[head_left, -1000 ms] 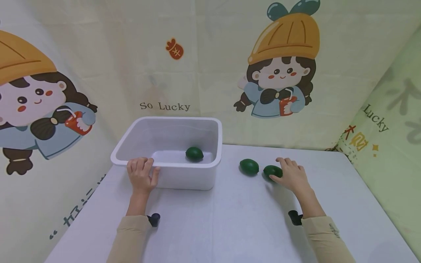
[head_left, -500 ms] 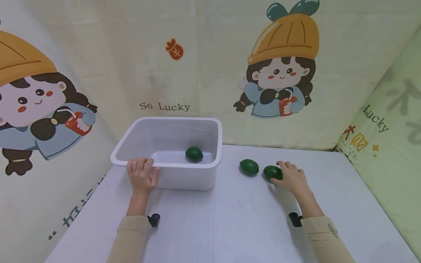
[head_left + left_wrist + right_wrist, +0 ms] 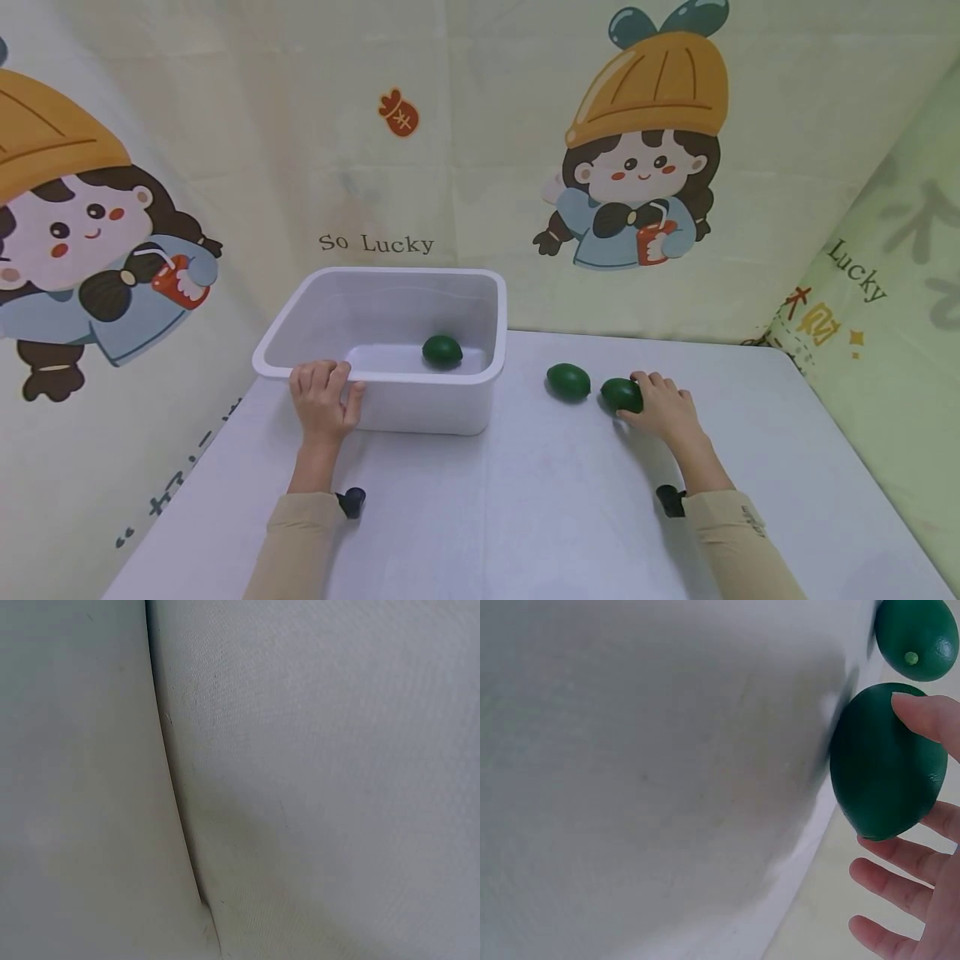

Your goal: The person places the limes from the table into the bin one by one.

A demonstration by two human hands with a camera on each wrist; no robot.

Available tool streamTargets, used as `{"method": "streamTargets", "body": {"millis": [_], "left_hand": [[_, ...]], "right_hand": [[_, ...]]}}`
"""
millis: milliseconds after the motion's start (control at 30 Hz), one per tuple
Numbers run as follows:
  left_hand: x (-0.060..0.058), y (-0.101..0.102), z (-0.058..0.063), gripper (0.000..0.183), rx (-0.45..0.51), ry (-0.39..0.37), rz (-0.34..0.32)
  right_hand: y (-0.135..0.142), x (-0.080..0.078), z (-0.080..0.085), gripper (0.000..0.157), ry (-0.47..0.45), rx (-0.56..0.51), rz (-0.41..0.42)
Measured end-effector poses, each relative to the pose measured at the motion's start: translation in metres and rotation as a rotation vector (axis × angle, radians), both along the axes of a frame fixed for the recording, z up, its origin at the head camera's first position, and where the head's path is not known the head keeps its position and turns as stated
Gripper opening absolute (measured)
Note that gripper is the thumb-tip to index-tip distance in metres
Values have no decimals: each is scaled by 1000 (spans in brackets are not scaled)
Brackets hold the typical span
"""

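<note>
My right hand [image 3: 666, 410] pinches a dark green lime [image 3: 622, 395] on the table, thumb on the near side and index finger on the far side. In the right wrist view the thumb presses one end of this lime [image 3: 885, 761], while the other fingers spread apart past its other end. Just left of it lies a second lime [image 3: 568, 382]. A third lime [image 3: 442, 352] sits inside the white plastic bin [image 3: 420, 407], toward its right end. My left hand [image 3: 324, 402] holds the bin's front rim, fingers over the edge and thumb at the outer wall.
The bin stands at the back left of the white table [image 3: 525, 508]. A printed cloth [image 3: 480, 167] hangs right behind the table, and more cloth lines both sides. The left wrist view holds only pale, plain surfaces.
My right hand has shifted slightly nearer and its thumb and index finger have closed in on the right-hand lime. The left hand, the bin and the other limes stay where they were.
</note>
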State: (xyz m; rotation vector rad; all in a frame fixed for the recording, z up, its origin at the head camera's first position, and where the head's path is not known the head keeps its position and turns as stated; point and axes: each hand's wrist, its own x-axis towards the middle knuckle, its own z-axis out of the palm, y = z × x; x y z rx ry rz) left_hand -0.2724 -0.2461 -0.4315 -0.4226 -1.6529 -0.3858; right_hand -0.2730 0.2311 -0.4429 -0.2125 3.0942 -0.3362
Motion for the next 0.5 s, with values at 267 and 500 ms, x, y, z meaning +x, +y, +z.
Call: {"method": "streamTargets", "body": {"millis": [267, 500], "left_hand": [[0, 0, 1, 51, 7, 5, -5], [0, 0, 0, 51, 6, -2, 3]], "right_hand": [[2, -1, -3, 71, -22, 1, -8], [3, -3, -6, 72, -38, 17, -2]]}}
